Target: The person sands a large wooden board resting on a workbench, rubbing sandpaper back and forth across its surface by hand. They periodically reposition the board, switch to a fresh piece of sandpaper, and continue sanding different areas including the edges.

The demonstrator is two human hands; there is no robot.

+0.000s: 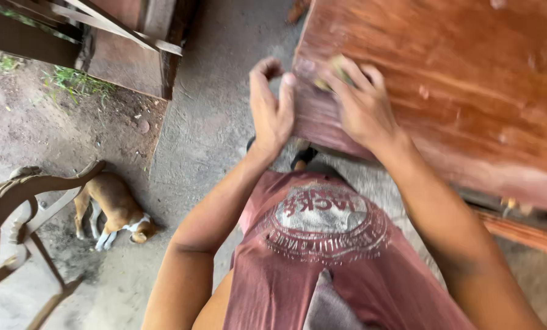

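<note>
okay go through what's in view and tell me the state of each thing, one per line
Reddish wooden panel: lying flat, dusty streaks on its surface.
Left hand: fingers curled at the panel's corner edge.
Right hand: flat on the panel, pressing down a small yellowish pad.
Dog: lying on the ground.
Wooden chair: standing, unoccupied.

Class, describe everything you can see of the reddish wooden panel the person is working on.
The wooden panel is a broad, flat slab of reddish-brown wood with visible grain and pale scuffs. It fills the upper right, tilted, its corner toward the person. The left hand grips that corner edge; the right hand presses a small yellowish pad on its face. Its lower edge looks paler and worn.
</note>
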